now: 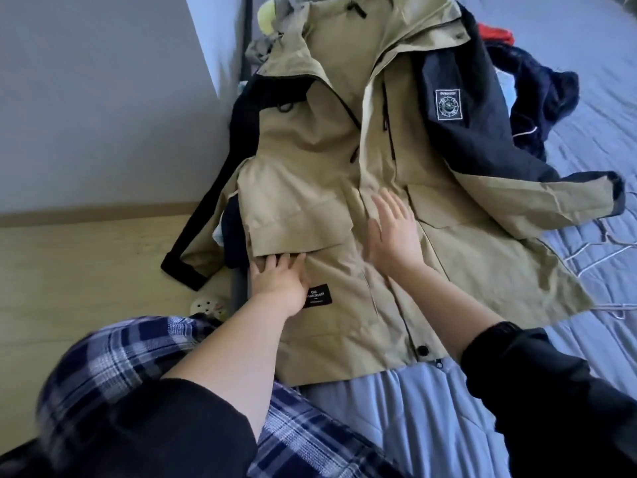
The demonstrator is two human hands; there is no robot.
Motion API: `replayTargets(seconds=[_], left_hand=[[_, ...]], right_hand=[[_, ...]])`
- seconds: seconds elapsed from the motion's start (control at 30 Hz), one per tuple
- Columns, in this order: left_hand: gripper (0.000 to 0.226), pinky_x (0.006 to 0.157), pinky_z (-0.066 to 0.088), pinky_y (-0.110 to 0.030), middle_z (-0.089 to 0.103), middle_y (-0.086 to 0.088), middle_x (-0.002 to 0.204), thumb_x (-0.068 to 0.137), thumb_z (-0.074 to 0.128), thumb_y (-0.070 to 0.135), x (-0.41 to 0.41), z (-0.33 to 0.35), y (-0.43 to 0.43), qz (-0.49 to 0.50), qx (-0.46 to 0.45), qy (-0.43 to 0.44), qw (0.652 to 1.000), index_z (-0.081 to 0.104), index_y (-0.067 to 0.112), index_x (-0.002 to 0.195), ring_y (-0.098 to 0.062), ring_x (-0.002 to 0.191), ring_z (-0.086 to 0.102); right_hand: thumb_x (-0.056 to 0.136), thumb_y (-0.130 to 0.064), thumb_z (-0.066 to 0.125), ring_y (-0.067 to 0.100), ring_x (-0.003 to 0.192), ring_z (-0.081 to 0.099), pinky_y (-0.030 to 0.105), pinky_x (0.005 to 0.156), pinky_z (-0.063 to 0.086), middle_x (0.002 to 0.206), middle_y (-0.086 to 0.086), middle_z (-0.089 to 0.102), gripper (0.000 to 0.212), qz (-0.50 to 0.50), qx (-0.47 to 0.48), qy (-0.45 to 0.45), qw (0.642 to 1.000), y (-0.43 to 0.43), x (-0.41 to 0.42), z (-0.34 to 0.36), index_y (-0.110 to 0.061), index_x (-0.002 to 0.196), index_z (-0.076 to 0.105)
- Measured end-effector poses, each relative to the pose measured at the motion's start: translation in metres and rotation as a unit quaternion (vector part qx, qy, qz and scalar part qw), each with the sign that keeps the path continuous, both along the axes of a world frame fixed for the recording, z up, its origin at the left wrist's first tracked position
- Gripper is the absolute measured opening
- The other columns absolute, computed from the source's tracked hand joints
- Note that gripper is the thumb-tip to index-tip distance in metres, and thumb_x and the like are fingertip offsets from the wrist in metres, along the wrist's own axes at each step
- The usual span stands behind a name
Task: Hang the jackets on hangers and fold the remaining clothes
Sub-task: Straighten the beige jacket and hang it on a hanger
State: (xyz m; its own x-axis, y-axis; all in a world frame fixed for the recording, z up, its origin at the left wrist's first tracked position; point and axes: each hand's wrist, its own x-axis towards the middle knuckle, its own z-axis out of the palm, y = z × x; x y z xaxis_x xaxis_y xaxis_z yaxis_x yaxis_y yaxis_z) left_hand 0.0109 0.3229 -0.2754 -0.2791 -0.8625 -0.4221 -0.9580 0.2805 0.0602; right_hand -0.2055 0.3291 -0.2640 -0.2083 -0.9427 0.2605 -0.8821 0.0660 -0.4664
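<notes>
A khaki jacket [344, 132] with navy sleeves is spread front-up across a blue-grey bedsheet [396, 408], its hem nearest the person and its hood farthest away. The left hand [279, 281] is laid on the jacket's lower front, fingers stretched out and gripping nothing. Its fingertips meet the lower edge of a pocket flap [296, 232]; whether they are tucked beneath it cannot be told. A black label [317, 295] is seen just beside that hand. The right hand [393, 236] is pressed flat on the jacket beside its centre placket, fingers straight and holding nothing. White wire hangers [601, 248] are laid on the sheet at the jacket's right edge. A crumpled navy garment [541, 84] and a red one [496, 34] are heaped beyond the jacket's right sleeve. The jacket's other sleeve is draped off the bed toward a wooden floor [86, 270]
</notes>
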Motion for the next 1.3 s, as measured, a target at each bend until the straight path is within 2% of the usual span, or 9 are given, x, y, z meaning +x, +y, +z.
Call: replayTargets(seconds=[0.1,0.17,0.23,0.33,0.47,0.63,0.87,1.07,1.3], left_hand=[[0.039,0.084,0.038,-0.038,0.051,-0.004,0.132,0.095,0.038,0.034,-0.014,0.01,-0.003,0.003,-0.065,0.004,0.998,0.048,0.023,0.131,-0.027,0.123,0.042],[0.026,0.064,0.033,-0.03,0.066,-0.005,0.105,0.093,0.04,0.028,-0.021,0.016,-0.005,-0.024,-0.135,0.017,0.99,0.064,0.018,0.099,-0.027,0.098,0.058],[0.025,0.06,0.03,-0.03,0.068,-0.005,0.094,0.094,0.041,0.029,-0.029,0.019,-0.003,-0.059,-0.166,0.045,0.983,0.063,0.017,0.091,-0.03,0.088,0.062],[0.024,0.064,0.035,-0.032,0.065,-0.006,0.098,0.093,0.043,0.03,-0.051,0.018,0.002,-0.106,-0.175,0.109,0.973,0.062,0.016,0.098,-0.029,0.095,0.06],[0.028,0.083,0.043,-0.035,0.059,-0.005,0.113,0.089,0.046,0.027,-0.078,0.006,0.009,-0.201,-0.157,0.181,0.95,0.062,0.017,0.11,-0.025,0.112,0.05],[0.061,0.115,0.015,-0.04,0.016,-0.003,0.159,0.095,0.039,0.042,-0.112,-0.01,0.03,-0.304,-0.09,0.163,0.934,0.02,0.027,0.151,-0.021,0.145,0.013],[0.059,0.116,0.0,-0.047,-0.005,0.004,0.161,0.097,0.029,0.051,-0.161,-0.009,0.056,-0.269,0.004,0.136,0.954,0.009,0.036,0.151,-0.018,0.146,-0.011],[0.062,0.116,-0.005,-0.048,-0.01,0.005,0.16,0.097,0.033,0.05,-0.195,0.003,0.08,-0.292,0.034,0.132,0.947,0.007,0.036,0.151,-0.016,0.145,-0.017],[0.066,0.116,-0.005,-0.047,-0.013,0.005,0.16,0.096,0.037,0.049,-0.205,0.002,0.079,-0.302,0.073,0.088,0.946,0.003,0.038,0.151,-0.017,0.145,-0.017]], right_hand=[[0.099,-0.04,0.026,0.021,0.148,-0.003,0.048,0.118,-0.001,0.161,0.006,0.002,0.059,-0.004,0.196,0.089,0.977,-0.009,0.015,-0.032,-0.019,0.153,0.011],[0.099,-0.045,0.02,0.02,0.147,-0.01,0.048,0.118,-0.003,0.161,0.006,-0.006,0.062,0.04,0.229,0.14,0.963,0.004,0.02,-0.049,-0.018,0.153,0.005],[0.098,-0.047,0.016,0.018,0.147,-0.011,0.045,0.117,-0.003,0.161,0.004,-0.005,0.063,0.091,0.225,0.146,0.959,0.017,0.014,-0.05,-0.018,0.153,0.007],[0.099,-0.047,0.023,0.014,0.147,-0.006,0.041,0.117,-0.003,0.161,0.0,0.001,0.06,0.134,0.206,0.169,0.955,0.045,-0.01,-0.046,-0.023,0.153,0.013],[0.099,-0.042,0.034,0.017,0.148,0.001,0.044,0.118,0.0,0.161,0.002,0.009,0.058,0.017,0.202,0.127,0.971,0.092,-0.037,-0.037,-0.02,0.151,0.023],[0.099,-0.034,0.038,0.023,0.147,0.009,0.047,0.116,0.004,0.159,0.008,0.018,0.053,-0.146,0.195,0.078,0.967,0.142,-0.082,-0.032,-0.014,0.147,0.031],[0.098,-0.024,0.039,0.031,0.14,0.025,0.041,0.116,0.02,0.15,0.018,0.03,0.048,-0.377,0.113,-0.096,0.914,0.146,-0.172,-0.011,-0.002,0.141,0.035],[0.095,-0.005,0.038,0.034,0.109,0.053,0.029,0.074,0.031,0.12,0.023,0.055,0.024,-0.482,0.138,-0.17,0.848,0.142,-0.241,-0.01,0.004,0.111,0.052],[0.089,-0.024,0.058,0.029,0.079,0.056,0.031,0.064,0.037,0.079,0.01,0.056,0.022,-0.492,0.186,-0.246,0.814,0.133,-0.263,-0.009,-0.005,0.082,0.051]])
